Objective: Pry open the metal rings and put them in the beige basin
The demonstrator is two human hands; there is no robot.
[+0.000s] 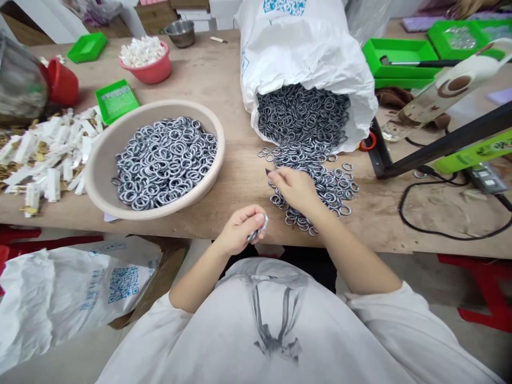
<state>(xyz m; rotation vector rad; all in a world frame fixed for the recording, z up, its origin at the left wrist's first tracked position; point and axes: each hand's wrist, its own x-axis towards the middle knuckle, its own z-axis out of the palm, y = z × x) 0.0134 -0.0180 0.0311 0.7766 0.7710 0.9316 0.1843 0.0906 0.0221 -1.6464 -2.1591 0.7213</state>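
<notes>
My left hand (pixel 242 229) is closed around a few grey rings (pixel 262 226) just over the table's front edge. From the pinched fingers of my right hand (pixel 294 186) pokes the dark pointed tip of a small tool (pixel 268 172); the rest of it is hidden by the hand. Beneath and around that hand lies a loose pile of grey rings (pixel 336 184). The pile spills from the mouth of a white sack (pixel 304 53) lying on its side. To the left, a wide beige basin (pixel 93 176) holds many similar rings.
White and gold pieces (pixel 52 154) are heaped at the far left. Behind the basin stand a green tray (pixel 116 101), a pink bowl (pixel 154 69) and a metal bowl (pixel 181 33). A black metal bar (pixel 448 141) and a cable (pixel 404 213) occupy the right side.
</notes>
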